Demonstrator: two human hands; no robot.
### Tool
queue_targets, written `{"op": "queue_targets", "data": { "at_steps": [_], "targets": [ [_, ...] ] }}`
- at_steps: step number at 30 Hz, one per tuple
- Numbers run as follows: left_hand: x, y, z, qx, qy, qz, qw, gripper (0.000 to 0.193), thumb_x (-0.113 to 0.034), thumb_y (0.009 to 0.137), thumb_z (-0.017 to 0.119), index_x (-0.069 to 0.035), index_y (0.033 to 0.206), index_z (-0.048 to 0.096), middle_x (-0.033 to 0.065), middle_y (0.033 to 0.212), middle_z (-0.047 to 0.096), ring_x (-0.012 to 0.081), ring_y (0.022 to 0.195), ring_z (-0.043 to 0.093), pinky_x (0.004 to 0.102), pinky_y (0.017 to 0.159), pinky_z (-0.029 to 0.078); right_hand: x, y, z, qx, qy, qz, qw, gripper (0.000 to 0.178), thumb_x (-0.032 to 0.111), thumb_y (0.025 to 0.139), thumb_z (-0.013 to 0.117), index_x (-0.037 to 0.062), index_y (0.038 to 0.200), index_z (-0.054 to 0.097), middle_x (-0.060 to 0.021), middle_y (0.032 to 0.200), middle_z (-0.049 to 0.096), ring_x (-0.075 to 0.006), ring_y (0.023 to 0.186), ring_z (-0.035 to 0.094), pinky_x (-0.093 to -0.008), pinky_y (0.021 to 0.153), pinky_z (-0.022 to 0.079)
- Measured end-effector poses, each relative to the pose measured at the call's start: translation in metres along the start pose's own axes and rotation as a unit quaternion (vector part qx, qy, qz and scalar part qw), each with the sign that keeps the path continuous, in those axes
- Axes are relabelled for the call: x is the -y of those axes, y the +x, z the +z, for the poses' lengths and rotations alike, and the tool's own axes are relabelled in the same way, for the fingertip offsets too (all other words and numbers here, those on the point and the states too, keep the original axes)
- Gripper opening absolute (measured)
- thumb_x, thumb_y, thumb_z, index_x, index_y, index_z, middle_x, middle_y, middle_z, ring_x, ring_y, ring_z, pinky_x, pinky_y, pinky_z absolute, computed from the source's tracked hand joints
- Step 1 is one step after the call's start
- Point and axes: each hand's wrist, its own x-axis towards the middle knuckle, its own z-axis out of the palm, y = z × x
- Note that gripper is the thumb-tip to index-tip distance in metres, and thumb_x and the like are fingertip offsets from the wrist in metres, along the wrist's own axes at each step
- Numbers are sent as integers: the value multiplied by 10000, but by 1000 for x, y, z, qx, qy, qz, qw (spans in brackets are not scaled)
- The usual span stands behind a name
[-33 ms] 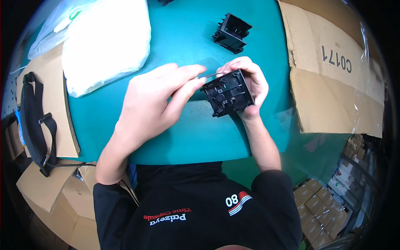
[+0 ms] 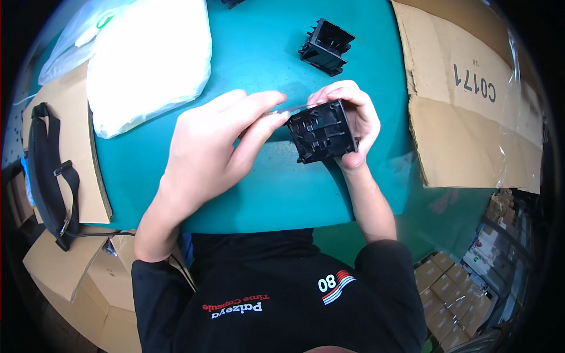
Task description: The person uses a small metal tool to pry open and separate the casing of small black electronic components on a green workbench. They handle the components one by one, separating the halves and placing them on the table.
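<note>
My right hand [image 2: 361, 120] is closed round a black plastic housing [image 2: 321, 134] held above the table, its ribbed, slotted face turned up. In my left hand [image 2: 218, 144] a slim tool [image 2: 296, 109] is pinched between thumb and fingers; its narrow, metal-looking blade lies along the housing's far left edge. Fingers hide most of its handle, so I cannot tell its exact kind. Beyond my right hand, a second black plastic housing [image 2: 328, 47] rests on the table with its hollow side showing.
The table [image 2: 271, 206] is green. At its far left lies a white plastic bag [image 2: 150, 65]. A cardboard sheet [image 2: 82, 147] and a black strap bag [image 2: 50, 170] are on the left, a large carton [image 2: 471, 117] on the right. An open box [image 2: 100, 282] stands lower left.
The housing has tilted very slightly in my right hand. My left hand and the slim tool have shifted a little to the left.
</note>
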Motion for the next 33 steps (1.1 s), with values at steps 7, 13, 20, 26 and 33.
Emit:
{"op": "queue_targets", "data": {
  "at_steps": [7, 13, 20, 26, 33],
  "targets": [
    [-2, -11, 0, -5, 24, 44, 999, 101, -76, 908, 775, -47, 1004, 782, 84, 711, 629, 214, 554, 563, 332, 518, 438, 3, 5, 0, 32, -176, -158, 971, 941, 531, 527, 1036, -63, 1158, 670, -180, 1091, 650, -290, 985, 699, -398, 848, 606],
    [-3, -11, 3, -1, 36, 55, 998, 92, -85, 899, 787, -56, 986, 785, 83, 688, 617, 224, 534, 566, 345, 493, 426, 4, 6, 2, 52, -207, -177, 961, 920, 532, 534, 1032, -44, 1157, 675, -182, 1076, 661, -289, 974, 710, -390, 834, 610],
    [-3, -11, 4, 0, 0, 39, 999, 81, -81, 904, 782, -35, 971, 782, 100, 693, 634, 238, 544, 579, 351, 502, 432, 4, 7, 1, 75, -235, -190, 950, 899, 515, 533, 1033, -25, 1158, 679, -171, 1074, 688, -285, 975, 713, -383, 832, 607],
    [-2, -10, 1, 26, -20, 30, 999, 70, -65, 904, 777, -15, 954, 780, 112, 688, 644, 250, 556, 589, 354, 517, 444, 4, 7, 1, 78, -248, -189, 947, 875, 512, 546, 1028, -14, 1153, 682, -163, 1067, 697, -280, 973, 714, -381, 833, 605],
    [-1, -9, -1, 51, -43, 15, 998, 71, -60, 914, 766, 7, 935, 775, 135, 718, 672, 260, 578, 618, 356, 531, 454, 7, 8, 1, 84, -259, -184, 944, 850, 505, 546, 1026, -8, 1137, 695, -154, 1055, 713, -280, 968, 715, -375, 818, 596]
  ]
}}
